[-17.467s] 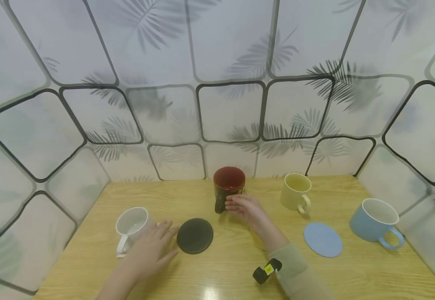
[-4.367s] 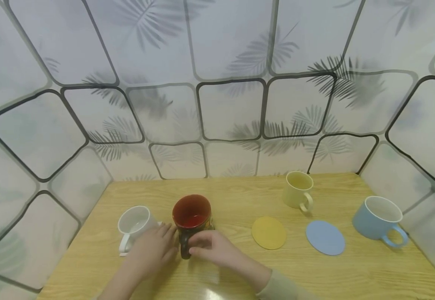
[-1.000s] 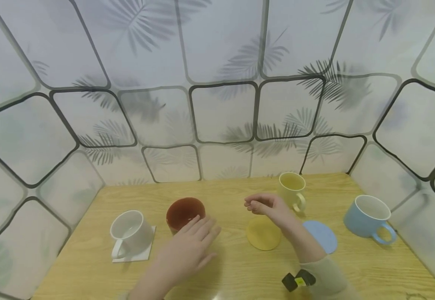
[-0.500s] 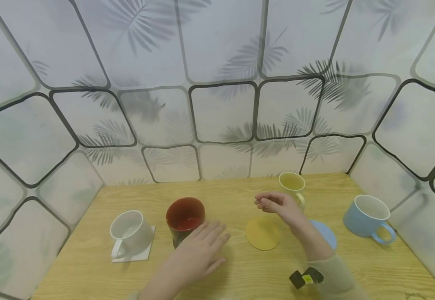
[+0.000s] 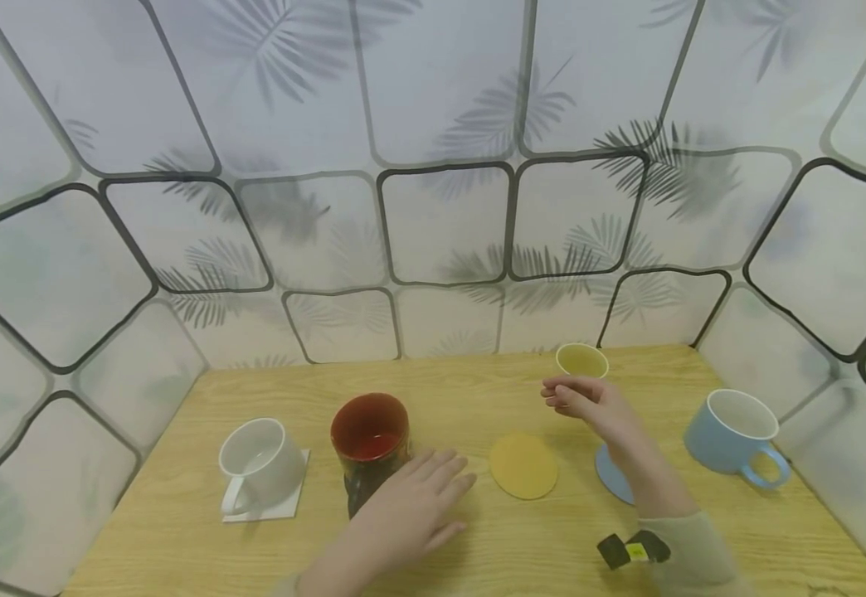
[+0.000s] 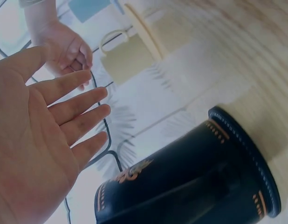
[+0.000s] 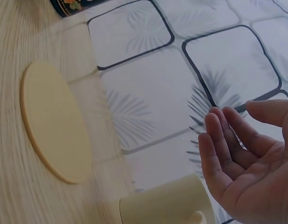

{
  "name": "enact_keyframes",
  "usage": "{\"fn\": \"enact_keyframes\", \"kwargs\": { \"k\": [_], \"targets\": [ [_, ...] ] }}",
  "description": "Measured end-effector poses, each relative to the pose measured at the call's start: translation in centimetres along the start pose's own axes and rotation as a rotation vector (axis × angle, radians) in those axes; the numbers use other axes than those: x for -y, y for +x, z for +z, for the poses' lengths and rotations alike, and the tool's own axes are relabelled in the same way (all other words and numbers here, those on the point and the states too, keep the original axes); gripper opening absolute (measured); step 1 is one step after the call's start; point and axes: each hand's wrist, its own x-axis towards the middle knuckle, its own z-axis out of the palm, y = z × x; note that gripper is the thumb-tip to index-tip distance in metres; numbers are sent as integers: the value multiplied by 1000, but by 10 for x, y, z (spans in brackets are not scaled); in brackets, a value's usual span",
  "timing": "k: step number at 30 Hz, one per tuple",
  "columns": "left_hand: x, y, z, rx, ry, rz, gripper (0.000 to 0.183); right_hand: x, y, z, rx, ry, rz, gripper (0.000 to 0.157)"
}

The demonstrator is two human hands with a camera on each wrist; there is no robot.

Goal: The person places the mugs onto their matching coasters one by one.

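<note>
Right hand point(image 5: 599, 406) loosely curled, empty; best close squarely on yellow mug point(image 5: 581, 360) at its 12 o'clock. Left hand point(image 5: 412, 504) straight-fingered, empty; should clear dark mug point(image 5: 370, 444), 11 o'clock.

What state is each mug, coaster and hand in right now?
White mug: upright, on the white coaster.
Dark mug: upright, on the black coaster.
Yellow mug: upright, off any coaster.
Blue mug: upright, off any coaster.
Yellow coaster: flat, bare.
Blue coaster: flat, partly hidden.
Left hand: fingers straight, holding nothing.
Right hand: fingers loosely curled, holding nothing.
</note>
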Motion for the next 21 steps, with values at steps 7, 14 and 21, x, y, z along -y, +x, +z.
{"fn": "enact_keyframes", "kwargs": {
  "k": [7, 14, 21],
  "targets": [
    [-3, 7, 9, 19, -5, 26, 54, -4, -3, -12, -37, 15, 4, 45],
    [-6, 13, 19, 37, 6, 35, 55, -6, -9, -22, -74, 14, -1, 40],
    [-8, 18, 22, 64, -9, 25, 55, -8, -13, -35, -100, 20, -20, 28]
  ]
}}
